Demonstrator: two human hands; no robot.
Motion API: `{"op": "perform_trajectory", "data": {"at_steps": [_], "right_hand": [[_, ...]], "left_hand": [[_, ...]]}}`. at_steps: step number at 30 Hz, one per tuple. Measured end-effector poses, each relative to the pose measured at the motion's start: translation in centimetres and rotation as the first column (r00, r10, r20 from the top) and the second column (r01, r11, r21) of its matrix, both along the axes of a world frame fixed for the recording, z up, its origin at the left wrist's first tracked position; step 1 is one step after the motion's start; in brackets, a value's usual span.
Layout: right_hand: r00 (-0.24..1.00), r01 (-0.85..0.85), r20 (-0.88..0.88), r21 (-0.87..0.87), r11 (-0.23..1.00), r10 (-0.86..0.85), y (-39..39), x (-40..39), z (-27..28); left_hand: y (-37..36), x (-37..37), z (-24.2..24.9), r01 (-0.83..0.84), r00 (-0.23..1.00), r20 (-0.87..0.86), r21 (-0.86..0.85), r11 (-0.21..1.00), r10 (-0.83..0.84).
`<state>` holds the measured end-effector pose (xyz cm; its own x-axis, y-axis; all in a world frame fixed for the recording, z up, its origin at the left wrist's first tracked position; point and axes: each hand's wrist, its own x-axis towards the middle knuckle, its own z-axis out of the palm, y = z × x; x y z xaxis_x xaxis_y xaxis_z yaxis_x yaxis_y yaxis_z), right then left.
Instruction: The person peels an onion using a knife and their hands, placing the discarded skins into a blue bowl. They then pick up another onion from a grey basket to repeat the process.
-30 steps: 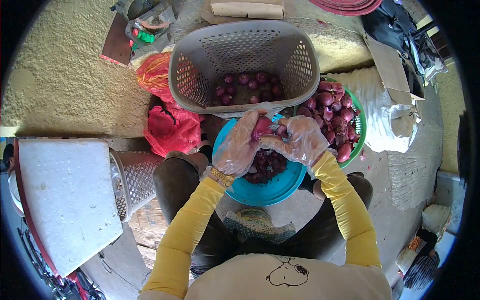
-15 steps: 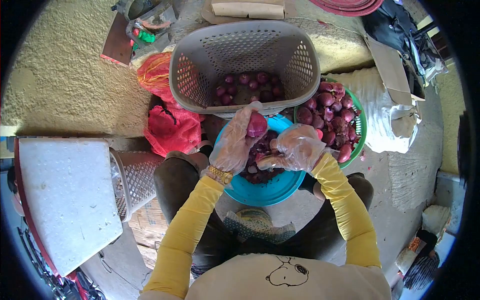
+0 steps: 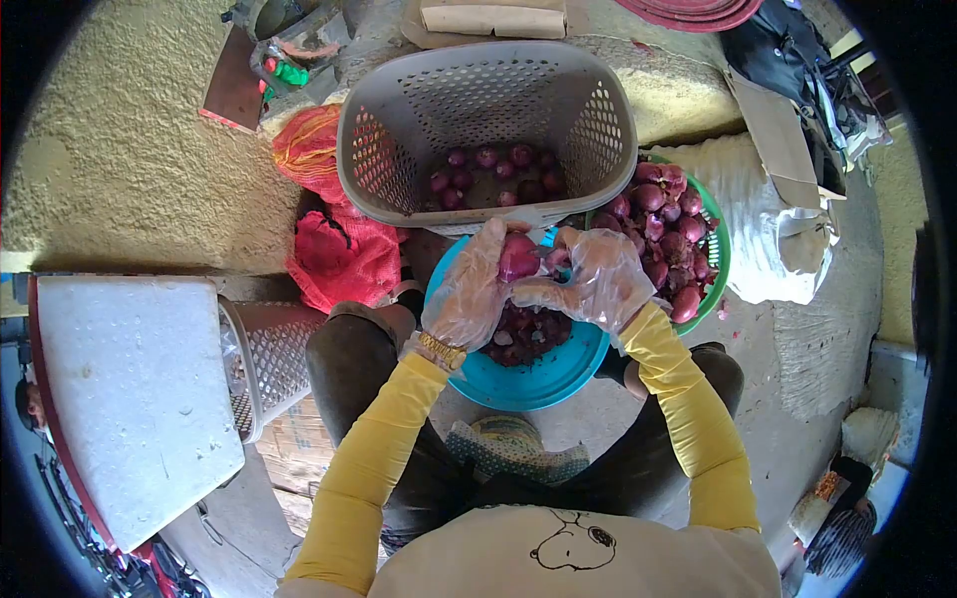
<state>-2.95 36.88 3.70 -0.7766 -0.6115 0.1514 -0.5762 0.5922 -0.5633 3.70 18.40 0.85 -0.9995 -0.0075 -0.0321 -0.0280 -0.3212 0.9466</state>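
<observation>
My left hand, in a clear plastic glove, is closed around a red onion. Gloved the same way, my right hand meets the onion from the right with its fingers pinched. A small purplish bit shows at those fingertips, but I cannot make out what it is. Both hands are over a blue basin with dark red onion skins in it. Beyond the hands stands a grey perforated basket with several onions at its bottom. A green basket of red onions is at the right.
Red mesh sacks lie left of the grey basket. Farther left are a white board and a second perforated basket. A white sack rests beyond the green basket. A patterned bundle lies between my knees.
My right hand has risen from over the basin to the onion, its fingertips now at the onion's side. The onion in my left hand has shifted slightly right and turned.
</observation>
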Motion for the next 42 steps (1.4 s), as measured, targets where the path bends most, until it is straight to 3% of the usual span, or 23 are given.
{"op": "perform_trajectory", "data": {"at_steps": [1, 3, 4, 6, 7, 9, 10, 12, 15, 16, 18, 22, 24, 28, 29, 30, 31, 33, 34, 36, 39, 42], "right_hand": [[1.0, 0.001, 0.0, 0.0, 1.0, -0.001, 0.0, 0.0, 0.1], [0.999, 0.007, 0.042, 0.07, 0.998, -0.01, 0.1, -0.1, 0.2], [0.999, 0.007, 0.042, 0.07, 0.998, -0.01, 0.0, -0.1, 0.2], [0.998, -0.019, 0.056, 0.034, 0.999, 0.017, 0.0, 0.0, -0.1], [0.998, -0.019, 0.056, 0.035, 0.999, 0.017, 0.1, -0.1, -0.2], [0.999, -0.053, -0.01, 0.052, 0.997, 0.054, 0.2, -0.2, -0.7], [0.999, -0.053, -0.009, 0.052, 0.997, 0.054, 0.3, -0.3, -1.3], [0.998, -0.063, 0.001, 0.048, 0.997, 0.063, 0.2, -0.4, -2.1], [0.985, -0.111, 0.138, 0.018, 0.994, 0.107, 0.1, -0.3, -1.0], [0.985, -0.111, 0.138, 0.018, 0.994, 0.107, 0.0, -0.3, -1.2], [0.985, -0.114, 0.132, 0.018, 0.993, 0.111, -0.1, -0.1, -1.8], [0.98, -0.176, 0.113, 0.08, 0.981, 0.166, 0.1, 0.0, -0.5], [0.981, -0.161, 0.115, 0.059, 0.985, 0.154, 0.1, 0.0, 0.2], [0.999, -0.033, -0.015, -0.084, 0.996, 0.031, -0.1, -0.1, 0.5], [1.0, -0.02, -0.005, -0.035, 0.999, 0.019, -0.1, -0.2, 0.2], [1.0, -0.008, 0.005, 0.014, 1.0, 0.007, 0.0, -0.2, 0.1], [1.0, -0.008, 0.005, 0.014, 1.0, 0.007, 0.0, -0.1, 0.1], [1.0, -0.009, 0.023, -0.03, 1.0, 0.01, 0.0, 0.0, 0.1], [1.0, -0.009, 0.023, -0.03, 1.0, 0.01, -0.1, 0.0, 0.1], [1.0, -0.021, 0.011, 0.009, 1.0, 0.021, -0.1, -0.1, -0.1], [0.999, -0.036, 0.03, 0.028, 0.999, 0.036, -0.1, -0.3, -0.9], [0.997, -0.071, 0.038, -0.025, 0.997, 0.072, -0.1, -0.3, -0.6]], "left_hand": [[-0.1, 0.0, 0.2, 0.001, 1.0, 0.0, 0.0, 1.0, -0.001], [-0.4, 0.0, 0.4, 0.076, 0.996, 0.06, -0.29, 0.954, -0.061], [-0.4, 0.0, 0.3, 0.077, 0.996, 0.061, -0.29, 0.954, -0.062], [-0.2, 0.0, -0.2, 0.001, 0.985, -0.164, -0.332, 0.943, -0.059], [-0.2, 0.0, -0.3, 0.001, 0.985, -0.164, -0.331, 0.944, -0.059], [-0.4, 0.0, -0.3, 0.075, 0.991, 0.119, -0.161, 0.984, -0.056], [-0.4, -0.1, -0.7, 0.075, 0.991, 0.12, -0.161, 0.984, -0.056], [-0.2, -0.3, -1.6, 0.045, 0.984, 0.157, 0.22, 0.974, -0.081], [-0.4, -0.1, -1.4, 0.055, 0.985, 0.148, 0.184, 0.981, -0.083], [-0.4, -0.2, -1.4, 0.055, 0.985, 0.148, 0.184, 0.981, -0.083], [-0.2, -0.2, -1.3, 0.025, 0.976, 0.195, 0.347, 0.937, -0.098], [-0.2, -0.2, -0.7, -0.001, 0.983, 0.176, 0.299, 0.954, -0.055], [-0.6, -0.2, -0.7, 0.039, 0.993, 0.104, 0.139, 0.99, -0.053], [-0.8, -0.3, -0.3, 0.063, 0.989, 0.129, 0.079, 0.995, -0.073], [-0.8, 0.1, 0.0, -0.016, 0.991, -0.127, -0.366, 0.931, -0.033], [-0.8, 0.2, 0.3, -0.201, 0.924, -0.368, -0.702, 0.683, -0.107], [-0.8, 0.1, 0.3, -0.201, 0.924, -0.368, -0.702, 0.683, -0.107], [-0.8, -0.4, 0.2, 0.114, 0.993, 0.047, -0.27, 0.956, -0.105], [-0.7, -0.4, 0.0, 0.114, 0.993, 0.046, -0.27, 0.956, -0.105], [-0.5, -0.3, -0.6, 0.106, 0.984, 0.138, 0.029, 0.994, -0.109], [-0.5, -0.3, -0.9, 0.101, 0.98, 0.156, 0.132, 0.986, -0.121], [-0.3, -0.2, -0.3, 0.077, 0.982, 0.165, 0.105, 0.992, -0.093]]}}
